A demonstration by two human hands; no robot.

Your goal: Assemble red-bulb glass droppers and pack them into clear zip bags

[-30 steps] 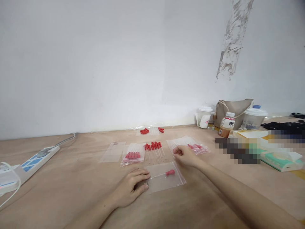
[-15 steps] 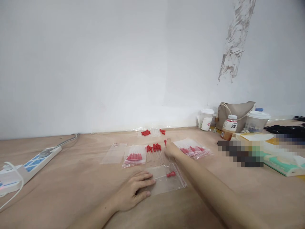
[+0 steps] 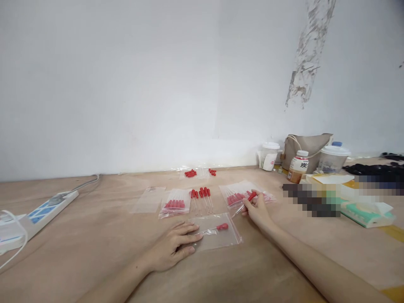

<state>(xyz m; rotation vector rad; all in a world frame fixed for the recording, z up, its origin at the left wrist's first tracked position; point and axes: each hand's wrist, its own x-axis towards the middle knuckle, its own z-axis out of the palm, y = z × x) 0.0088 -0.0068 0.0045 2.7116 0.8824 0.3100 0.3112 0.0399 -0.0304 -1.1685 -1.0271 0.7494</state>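
My right hand (image 3: pixel 258 210) is closed on a dropper with a red rubber bulb (image 3: pixel 252 196) and a clear thin tube pointing down to the left. It hovers right of a clear zip bag (image 3: pixel 217 242), in front of a filled bag. My left hand (image 3: pixel 170 246) lies open with fingers spread, fingertips on the zip bag's left side. Inside that bag lies one dropper (image 3: pixel 222 226), its red bulb toward the opening on the right. Beyond the bag, several loose droppers (image 3: pixel 202 193) lie in a row, bulbs toward the wall.
Bags filled with red-bulbed droppers (image 3: pixel 175 204) lie left and right of the row, with a flat clear bag (image 3: pixel 147 200) further left. Red bulbs (image 3: pixel 190 173) lie near the wall. A power strip (image 3: pixel 41 219) is at left; a paper cup (image 3: pixel 270 156), bottle (image 3: pixel 298 167) and tissue pack (image 3: pixel 369 212) stand right.
My right hand has taken a dropper from the row and moved right and nearer with it. My left hand stays on the bag. The view has shifted slightly.
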